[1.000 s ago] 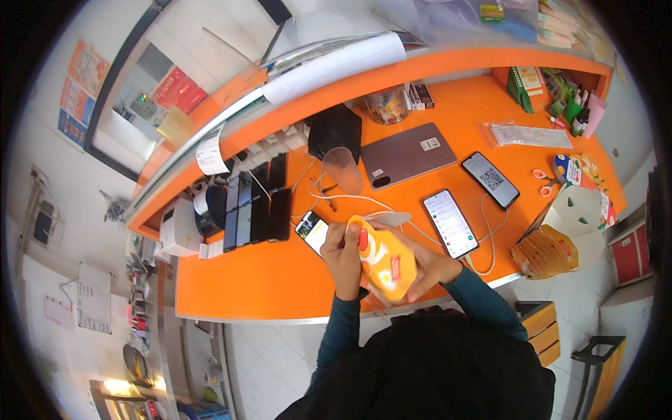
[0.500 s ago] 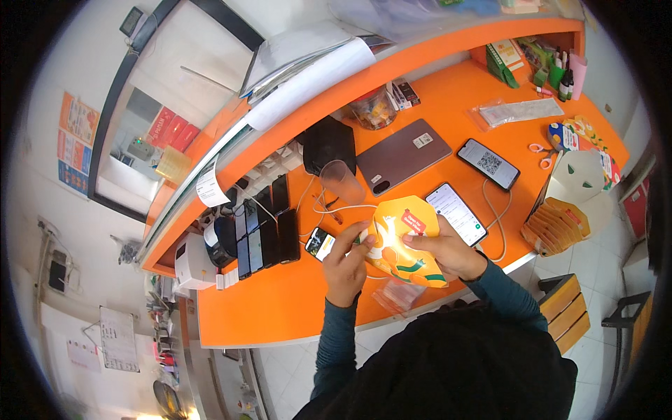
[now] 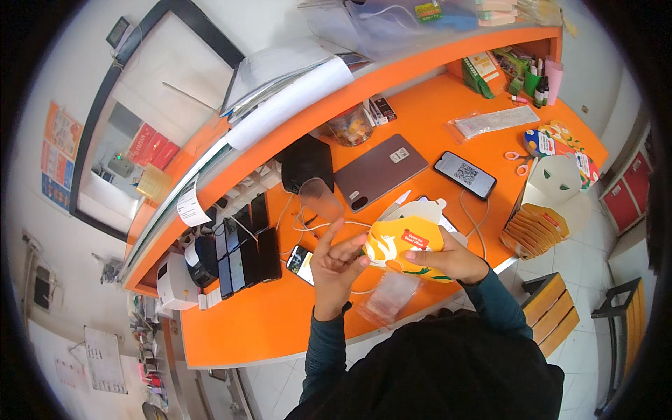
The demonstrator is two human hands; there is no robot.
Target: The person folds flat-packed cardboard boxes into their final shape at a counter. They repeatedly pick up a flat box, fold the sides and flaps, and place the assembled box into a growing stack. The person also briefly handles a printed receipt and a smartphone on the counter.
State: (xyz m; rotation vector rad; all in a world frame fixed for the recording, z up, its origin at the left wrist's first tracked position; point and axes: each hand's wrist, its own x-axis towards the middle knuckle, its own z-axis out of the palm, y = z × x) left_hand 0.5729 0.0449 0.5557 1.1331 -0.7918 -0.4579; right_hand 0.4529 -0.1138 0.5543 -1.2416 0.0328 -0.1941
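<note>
Orange worktop [image 3: 245, 329] fills the middle; clock directions run from the carton in hand. Nested stack of yellow cartons [image 3: 539, 227] at 3 o'clock, by the right-hand edge.

Yellow takeaway carton [image 3: 399, 245] (printed, red label, white inside) is up in front of the person, over the worktop's near side, top flaps up. Right hand [image 3: 462, 262] clamps its right side, thumb on the front panel. Left hand [image 3: 332, 269] has fingers spread, tips at the carton's left edge; can't tell if they press. Contents not visible. Likely light, thin board: springy along folds, stiffer at creases, a bit slick on the print, easy to dent. Best hold: low on opposite side panels, light squeeze; the flaps look too floppy to carry by.

Around it: grey tablet at 11, flat, clear of the hands [image 3: 381, 171]. Clear plastic bags [image 3: 392, 297] at 6 to 7, just below the carton. Phone with a square code [image 3: 465, 175] at 1, apart. Another phone [image 3: 453, 225] at 2, mostly hidden by the carton; most in the way. Clear plastic cup [image 3: 320, 199] at 10, lying tilted, likely easy to knock. Small phone [image 3: 301, 263] at 9, beside the left hand. Pink-handled scissors [image 3: 518, 162] at 2, well apart.
</note>
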